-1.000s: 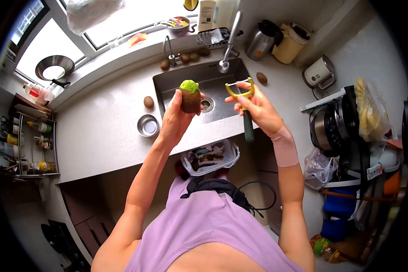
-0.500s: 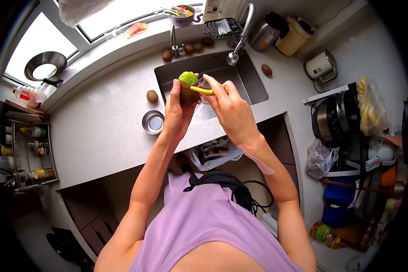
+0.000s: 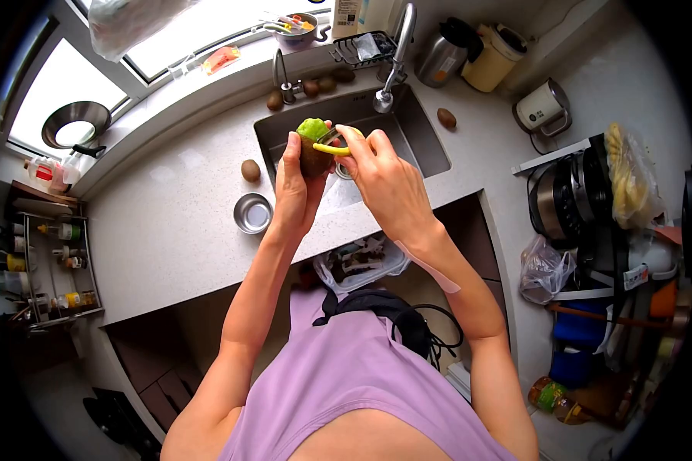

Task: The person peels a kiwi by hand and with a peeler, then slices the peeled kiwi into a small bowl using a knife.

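My left hand (image 3: 296,180) is wrapped round a kiwi (image 3: 313,160) held up over the front left of the sink (image 3: 430,150). Its top is peeled bright green, while brown skin covers the lower part. In my right hand (image 3: 388,177) is a yellow-handled peeler (image 3: 334,149), its blade end against the kiwi near the border of skin and flesh. My right fingers partly hide the peeler. A small metal bowl (image 3: 253,213) stands on the counter left of my hands, with a loose kiwi (image 3: 251,170) behind it.
Several kiwis (image 3: 327,84) lie behind the sink by the small tap (image 3: 287,88), and one kiwi (image 3: 447,118) sits to its right. The main faucet (image 3: 384,98) overhangs the sink. Below the counter edge hangs a lined bin (image 3: 361,265). A kettle (image 3: 542,107) stands at right.
The view has shifted slightly, so the counter things appear a little further left. The peeler has turned a little against the kiwi; both hands keep their holds.
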Tool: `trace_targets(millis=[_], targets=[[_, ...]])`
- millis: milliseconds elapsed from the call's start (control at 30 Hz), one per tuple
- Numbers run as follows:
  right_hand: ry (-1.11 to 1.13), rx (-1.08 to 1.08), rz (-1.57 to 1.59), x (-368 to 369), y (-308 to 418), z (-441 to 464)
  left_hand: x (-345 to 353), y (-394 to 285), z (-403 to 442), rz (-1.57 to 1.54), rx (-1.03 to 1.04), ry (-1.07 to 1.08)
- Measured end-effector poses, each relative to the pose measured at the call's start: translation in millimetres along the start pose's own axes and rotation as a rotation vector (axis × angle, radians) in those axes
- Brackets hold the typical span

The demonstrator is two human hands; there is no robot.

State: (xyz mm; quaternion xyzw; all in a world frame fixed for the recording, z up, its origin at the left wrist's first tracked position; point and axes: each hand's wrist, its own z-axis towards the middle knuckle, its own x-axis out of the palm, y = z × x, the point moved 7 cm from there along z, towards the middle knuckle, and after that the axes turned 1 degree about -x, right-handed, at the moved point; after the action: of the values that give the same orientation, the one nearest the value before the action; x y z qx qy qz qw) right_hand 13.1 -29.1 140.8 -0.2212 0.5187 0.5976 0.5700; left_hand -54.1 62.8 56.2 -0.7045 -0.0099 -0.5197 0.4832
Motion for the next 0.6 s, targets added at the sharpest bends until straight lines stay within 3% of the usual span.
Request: trace_targets(millis=[600], targets=[[0.006,0.007,-0.051,3,-5,-5,0,14,7,-0.017,0.083,-0.127]])
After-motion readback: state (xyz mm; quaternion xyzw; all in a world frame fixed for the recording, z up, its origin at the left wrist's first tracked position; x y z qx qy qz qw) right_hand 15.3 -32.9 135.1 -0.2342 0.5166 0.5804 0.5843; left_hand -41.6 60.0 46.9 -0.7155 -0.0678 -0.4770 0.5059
